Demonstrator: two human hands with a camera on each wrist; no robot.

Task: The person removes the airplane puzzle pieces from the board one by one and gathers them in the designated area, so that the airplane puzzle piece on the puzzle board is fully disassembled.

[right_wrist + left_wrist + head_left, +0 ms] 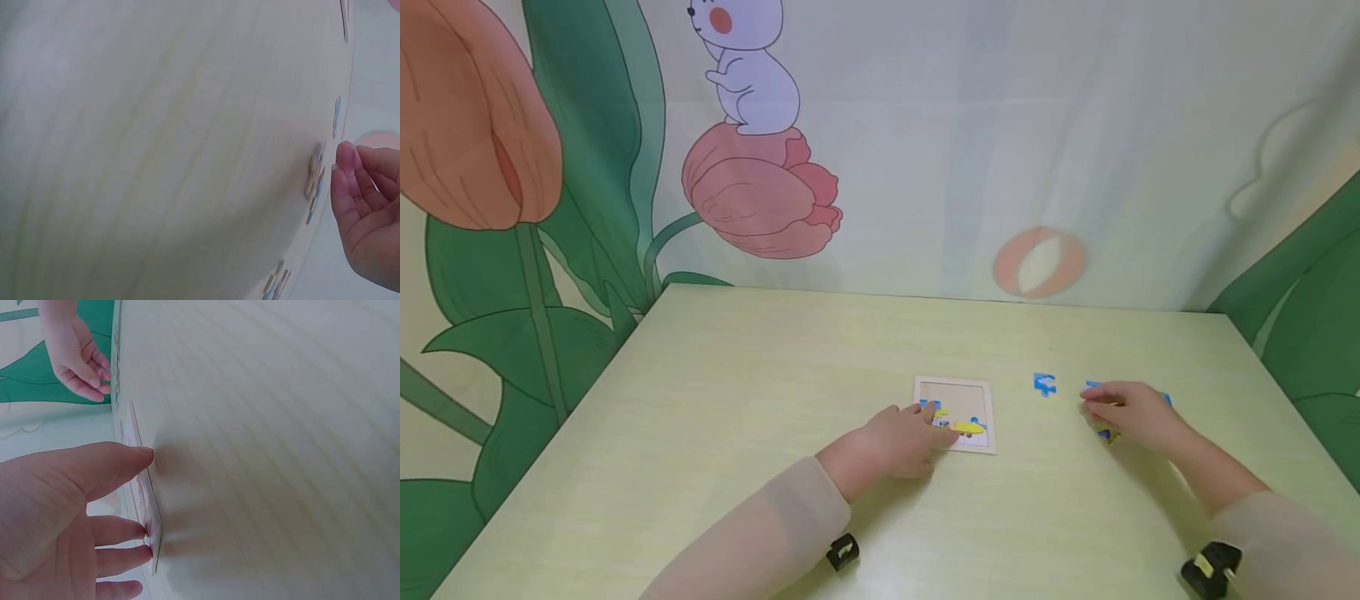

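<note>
My left hand [901, 442] rests at the lower left of a small square puzzle tray [955, 393]. The tray has a pale rim and some pieces in it, including a yellow-printed piece [968, 427]. In the left wrist view, the thumb and fairly straight fingers touch the tray's edge [142, 481]. My right hand [1138, 414] hovers over a loose cluster of puzzle pieces [314, 172], partly hiding them in the head view. Its fingers bend loosely toward the thumb, and nothing shows between them in the right wrist view.
One blue puzzle piece [1044, 383] lies by itself between the tray and the right hand. More pieces [275, 281] lie lower in the right wrist view. The pale wooden table [760, 358] ends at a printed curtain [887, 167].
</note>
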